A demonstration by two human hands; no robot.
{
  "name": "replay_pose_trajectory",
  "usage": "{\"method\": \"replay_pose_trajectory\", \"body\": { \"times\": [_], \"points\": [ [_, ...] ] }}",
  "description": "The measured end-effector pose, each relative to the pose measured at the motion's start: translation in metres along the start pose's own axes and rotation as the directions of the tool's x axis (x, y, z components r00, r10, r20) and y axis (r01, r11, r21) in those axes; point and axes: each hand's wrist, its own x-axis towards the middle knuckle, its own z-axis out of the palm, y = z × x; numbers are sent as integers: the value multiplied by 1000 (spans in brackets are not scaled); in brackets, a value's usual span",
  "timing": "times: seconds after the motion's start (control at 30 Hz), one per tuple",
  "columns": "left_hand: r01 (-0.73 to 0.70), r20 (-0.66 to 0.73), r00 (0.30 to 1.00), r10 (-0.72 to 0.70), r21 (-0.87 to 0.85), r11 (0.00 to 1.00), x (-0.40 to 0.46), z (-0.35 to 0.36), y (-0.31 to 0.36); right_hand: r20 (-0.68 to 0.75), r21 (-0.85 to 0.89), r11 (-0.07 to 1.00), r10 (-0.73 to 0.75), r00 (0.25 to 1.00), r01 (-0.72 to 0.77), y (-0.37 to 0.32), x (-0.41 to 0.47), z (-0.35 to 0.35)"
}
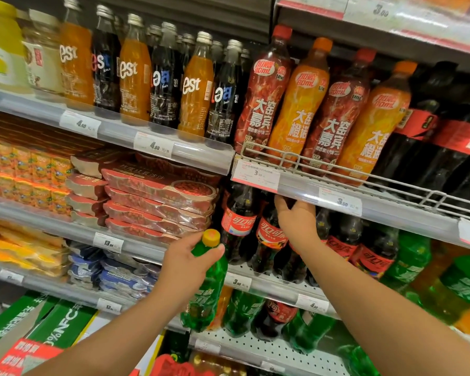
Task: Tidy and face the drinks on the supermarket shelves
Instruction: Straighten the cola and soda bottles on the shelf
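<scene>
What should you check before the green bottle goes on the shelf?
1. Left hand grips the green bottle firmly near its neck: ok.
2. Yellow cap is on the bottle: ok.
3. Right hand has hold of a cola bottle: cannot tell, fingers reach under the shelf edge.
4. Free slot among the green bottles on the right: cannot tell.
5. Green bottle's label faces outward: cannot tell.

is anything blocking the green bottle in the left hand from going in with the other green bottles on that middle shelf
Yes. The cola bottles fill the shelf front between the green bottle and the green ones further right, and the right hand reaches in there too.
</scene>
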Motion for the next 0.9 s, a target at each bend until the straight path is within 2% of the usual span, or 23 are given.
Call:
{"method": "replay_pose_trajectory", "body": {
  "times": [0.03,0.1,0.2,0.3,0.37,0.47,0.57,0.67,0.8,0.9],
  "points": [
    [4,7,1000,-4,-2,1000,1,2,0,-10,-85,996,-40,999,39,3,-13,-3],
    [6,37,999,-6,-4,1000,1,11,0,30,-104,989,-106,994,109,10,-44,-8],
    [24,95,995,-24,-5,1000,-2,33,-3,229,-111,983,-120,966,149,31,-87,-15],
    [43,161,986,-36,-41,998,-8,63,-3,442,-42,999,16,897,3,52,-120,-24],
    [59,208,977,-47,-54,997,-15,85,-3,520,73,996,8,854,-54,61,-140,-33],
    [92,229,970,-80,-42,995,-30,125,-2,461,193,981,-65,885,-29,71,-164,-55],
    [115,293,949,-112,8,993,-49,167,-2,317,152,988,-48,947,-1,80,-177,-89],
    [97,385,917,-108,49,994,-69,204,4,240,74,997,-29,970,11,105,-183,-126],
    [-49,436,900,-19,143,989,-101,252,18,182,31,999,-43,982,38,143,-189,-176],
    [-267,498,857,131,212,940,-114,292,31,138,-13,996,-82,987,85,168,-184,-221]
  ]
}}
